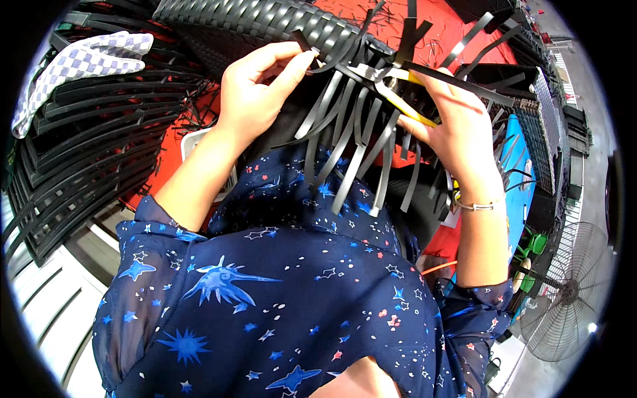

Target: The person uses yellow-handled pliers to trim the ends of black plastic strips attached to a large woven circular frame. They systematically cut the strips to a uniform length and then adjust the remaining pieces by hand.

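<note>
My left hand (259,89) is closed, with thumb and forefinger pinching a flat black plastic strip (302,41) at the edge of a black woven piece (259,18). My right hand (458,119) is closed round the yellow handles of a pair of pliers (410,109). The metal head of the pliers points left among the strips, a short way from my left fingertips. Whether its jaws grip a strip, I cannot tell. Several loose strip ends (352,162) hang from the woven edge toward my lap, between my forearms.
A red surface (176,146) littered with black scraps lies beneath the work. Curved black strips (99,132) are stacked at left, a checkered glove (86,66) on top. To the right are a blue panel (521,179), dark woven pieces (541,132) and a standing fan (569,290).
</note>
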Motion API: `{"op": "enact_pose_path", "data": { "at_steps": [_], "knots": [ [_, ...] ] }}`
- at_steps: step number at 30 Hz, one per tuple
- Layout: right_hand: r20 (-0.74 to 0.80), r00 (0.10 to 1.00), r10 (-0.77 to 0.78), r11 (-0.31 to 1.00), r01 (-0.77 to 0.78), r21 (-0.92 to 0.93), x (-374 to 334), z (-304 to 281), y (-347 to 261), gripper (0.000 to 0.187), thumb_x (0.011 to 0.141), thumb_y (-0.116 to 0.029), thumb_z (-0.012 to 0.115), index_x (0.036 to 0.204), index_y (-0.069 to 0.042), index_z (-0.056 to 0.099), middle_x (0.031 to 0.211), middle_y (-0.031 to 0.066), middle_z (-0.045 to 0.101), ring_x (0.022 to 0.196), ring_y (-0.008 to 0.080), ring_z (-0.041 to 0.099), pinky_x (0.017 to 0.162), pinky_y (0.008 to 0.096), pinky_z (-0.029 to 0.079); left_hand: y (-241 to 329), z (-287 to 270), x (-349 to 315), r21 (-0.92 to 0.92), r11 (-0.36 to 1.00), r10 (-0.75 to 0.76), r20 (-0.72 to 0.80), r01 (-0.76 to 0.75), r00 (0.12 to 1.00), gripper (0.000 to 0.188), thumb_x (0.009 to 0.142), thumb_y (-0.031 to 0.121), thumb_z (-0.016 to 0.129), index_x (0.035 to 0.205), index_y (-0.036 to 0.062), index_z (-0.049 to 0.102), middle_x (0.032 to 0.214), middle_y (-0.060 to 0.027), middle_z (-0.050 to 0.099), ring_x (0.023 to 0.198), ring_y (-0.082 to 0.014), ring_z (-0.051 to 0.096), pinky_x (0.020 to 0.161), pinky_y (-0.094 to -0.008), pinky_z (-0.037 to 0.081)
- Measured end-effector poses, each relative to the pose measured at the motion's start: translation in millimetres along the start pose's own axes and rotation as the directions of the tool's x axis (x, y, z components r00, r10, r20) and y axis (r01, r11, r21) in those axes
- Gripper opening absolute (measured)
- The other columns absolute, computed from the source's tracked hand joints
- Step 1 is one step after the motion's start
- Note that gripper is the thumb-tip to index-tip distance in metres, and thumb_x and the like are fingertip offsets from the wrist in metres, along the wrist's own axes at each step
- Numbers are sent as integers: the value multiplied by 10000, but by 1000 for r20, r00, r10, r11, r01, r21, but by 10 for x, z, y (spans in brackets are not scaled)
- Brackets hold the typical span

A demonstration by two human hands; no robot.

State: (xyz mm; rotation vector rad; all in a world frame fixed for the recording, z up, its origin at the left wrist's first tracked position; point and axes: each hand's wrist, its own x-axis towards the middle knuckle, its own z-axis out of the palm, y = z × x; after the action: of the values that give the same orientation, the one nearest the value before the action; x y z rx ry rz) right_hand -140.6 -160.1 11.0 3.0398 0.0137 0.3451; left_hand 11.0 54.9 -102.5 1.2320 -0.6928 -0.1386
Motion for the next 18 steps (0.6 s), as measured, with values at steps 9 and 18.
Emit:
{"op": "enact_pose_path", "data": {
  "at_steps": [9, 18],
  "knots": [
    [24, 999, 38, 998, -37, -57, -26, 139, 7, 560, 737, -322, 826, 1208, -111, 608, 1083, 57, 692, 988, 270, 678, 845, 358, 548, 11, 10, -16, 16, 1000, -6, -33, 7, 999, 168, 942, 75, 706, 1084, -15, 715, 965, -23, 722, 856, -68, 663, 773, -203, 524],
    [-33, 992, 121, 977, -113, 181, -72, 116, -61, 589, 752, -303, 821, 1254, -79, 608, 1177, 112, 677, 1067, 283, 664, 927, 370, 528, 2, -16, -32, 2, 1000, -7, -6, 7, 1000, 148, 945, 60, 695, 1068, -21, 712, 965, -41, 717, 867, -86, 672, 787, -214, 531]
  ]
}}
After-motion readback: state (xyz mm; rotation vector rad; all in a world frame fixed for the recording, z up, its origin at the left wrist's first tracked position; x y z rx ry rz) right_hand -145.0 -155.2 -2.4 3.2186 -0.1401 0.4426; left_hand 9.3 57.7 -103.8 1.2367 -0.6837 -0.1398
